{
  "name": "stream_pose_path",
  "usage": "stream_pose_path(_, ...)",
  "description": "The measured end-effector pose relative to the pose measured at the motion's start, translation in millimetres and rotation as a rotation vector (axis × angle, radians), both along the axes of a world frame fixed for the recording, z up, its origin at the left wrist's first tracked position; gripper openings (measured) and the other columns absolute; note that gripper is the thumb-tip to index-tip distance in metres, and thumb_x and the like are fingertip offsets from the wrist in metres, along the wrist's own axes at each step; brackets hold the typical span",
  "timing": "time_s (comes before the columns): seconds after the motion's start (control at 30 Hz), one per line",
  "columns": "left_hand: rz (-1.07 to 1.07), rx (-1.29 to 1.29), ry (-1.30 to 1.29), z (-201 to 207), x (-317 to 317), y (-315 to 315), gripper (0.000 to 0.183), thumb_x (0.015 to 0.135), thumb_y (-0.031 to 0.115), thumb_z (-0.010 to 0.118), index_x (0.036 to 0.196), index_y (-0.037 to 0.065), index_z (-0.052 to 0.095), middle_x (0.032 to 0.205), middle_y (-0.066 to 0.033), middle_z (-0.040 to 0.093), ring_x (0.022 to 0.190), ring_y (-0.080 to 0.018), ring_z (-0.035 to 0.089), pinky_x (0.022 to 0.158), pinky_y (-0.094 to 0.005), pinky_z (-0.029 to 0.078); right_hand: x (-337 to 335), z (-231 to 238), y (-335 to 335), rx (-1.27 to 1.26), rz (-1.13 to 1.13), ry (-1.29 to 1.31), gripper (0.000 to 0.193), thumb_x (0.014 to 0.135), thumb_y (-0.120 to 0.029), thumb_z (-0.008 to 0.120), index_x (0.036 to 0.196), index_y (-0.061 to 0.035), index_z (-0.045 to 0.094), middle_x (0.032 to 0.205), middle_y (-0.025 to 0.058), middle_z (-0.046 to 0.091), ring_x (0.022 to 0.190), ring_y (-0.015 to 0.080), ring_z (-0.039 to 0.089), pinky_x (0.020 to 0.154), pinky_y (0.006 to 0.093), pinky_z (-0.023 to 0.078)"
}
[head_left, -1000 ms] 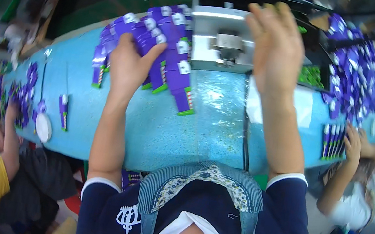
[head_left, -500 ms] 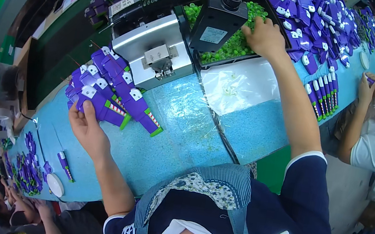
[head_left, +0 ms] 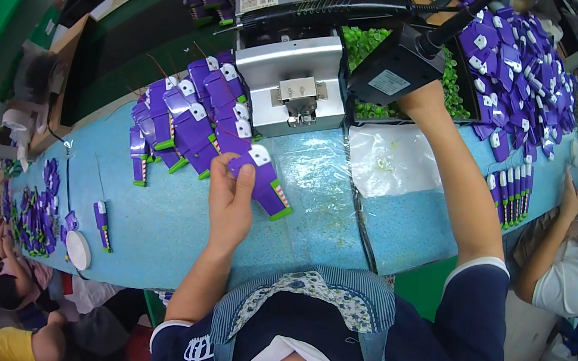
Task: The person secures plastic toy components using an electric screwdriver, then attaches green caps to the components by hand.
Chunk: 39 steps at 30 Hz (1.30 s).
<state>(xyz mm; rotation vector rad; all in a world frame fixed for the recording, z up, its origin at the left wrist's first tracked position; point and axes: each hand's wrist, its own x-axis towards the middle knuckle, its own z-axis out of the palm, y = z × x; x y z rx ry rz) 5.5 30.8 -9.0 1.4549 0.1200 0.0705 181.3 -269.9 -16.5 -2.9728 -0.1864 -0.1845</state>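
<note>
My left hand (head_left: 232,198) pinches a purple toy wing (head_left: 266,184) with a white end, a red-and-white striped edge and a green tip. It is at the right side of a heap of similar purple wings (head_left: 191,127), some with thin red wires. Reaching into a black tray (head_left: 478,108) of small green plastic parts (head_left: 459,86), my right hand (head_left: 423,98) is mostly covered by a black box-shaped head (head_left: 398,65) on an arm. Its fingers are hidden. Between the heap and the tray stands a silver metal machine (head_left: 292,67) with a small metal fixture (head_left: 301,95) on its front.
A clear plastic sheet (head_left: 389,166) lies before the tray. At the right are a large pile of purple parts (head_left: 516,80) and a row of slim purple pieces (head_left: 508,193). A white dish (head_left: 77,250) sits far left. Co-workers sit at both sides, one in a white sleeve (head_left: 568,281).
My left hand has drawn a purple wing away from the heap, to the right and toward the machine's front. My right hand has moved under the black head. The view has shifted slightly.
</note>
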Motion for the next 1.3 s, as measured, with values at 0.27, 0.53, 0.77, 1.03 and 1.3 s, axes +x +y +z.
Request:
stream_pose_path(0.27,0.049,-0.304,0.053,20.5,-7.2,0.6,0.022,0.097,0.019,0.046,0.113,0.004,0.041,0.099,-0.015,0.062,0.085,-0.0235,0.065,0.073,-0.0375,0.056,26.0,-29.0,-36.6,0.369,-0.008,-0.22,0.024,0.081,-0.022,0.055,0.095,-0.0066,0.066,0.098,0.0209,0.065,0.093,0.0379,0.062,0.079,0.043,0.05)
stream_pose_path(0.53,0.136,-0.495,0.158,22.7,-11.1,5.6,0.025,0.097,0.025,0.046,0.112,0.005,0.049,0.09,-0.013,0.064,0.071,-0.0225,0.066,0.06,-0.0351,0.056,12.7,31.2,-54.4,1.555,-0.554,0.281,0.027,0.094,-0.04,0.051,0.088,-0.0134,0.05,0.066,-0.0014,0.05,0.046,0.0062,0.041,0.037,0.0223,0.027)
stream_pose_path(0.77,0.095,-0.584,0.228,28.9,-16.9,7.6,0.03,0.098,0.03,0.043,0.099,0.002,0.054,0.085,-0.0115,0.064,0.065,-0.0196,0.064,0.051,-0.0328,0.054,-61.0,71.5,-23.8,1.867,-0.435,0.291,0.025,0.095,-0.034,0.05,0.093,-0.0088,0.051,0.062,-0.0014,0.047,0.039,0.0029,0.032,0.028,0.0164,0.021)
stream_pose_path(1.03,-0.004,-0.564,0.286,32.3,-21.5,7.6,0.028,0.097,0.028,0.043,0.109,0.003,0.049,0.083,-0.011,0.06,0.055,-0.0197,0.059,0.045,-0.0333,0.05,-142.0,23.2,118.0,1.015,0.007,0.276,0.025,0.09,-0.027,0.059,0.094,-0.0025,0.059,0.061,0.0111,0.056,0.056,0.0233,0.058,0.051,0.0346,0.045)
stream_pose_path(1.3,-0.071,-0.564,0.178,35.5,-23.7,9.1,0.028,0.095,0.021,0.046,0.112,-0.001,0.05,0.092,-0.0117,0.06,0.071,-0.0175,0.058,0.057,-0.0314,0.05,-148.6,-13.2,151.7,0.342,0.195,-0.123,0.016,0.078,-0.02,0.067,0.084,-0.0097,0.057,0.082,0.0089,0.052,0.072,0.0245,0.056,0.058,0.0398,0.047)
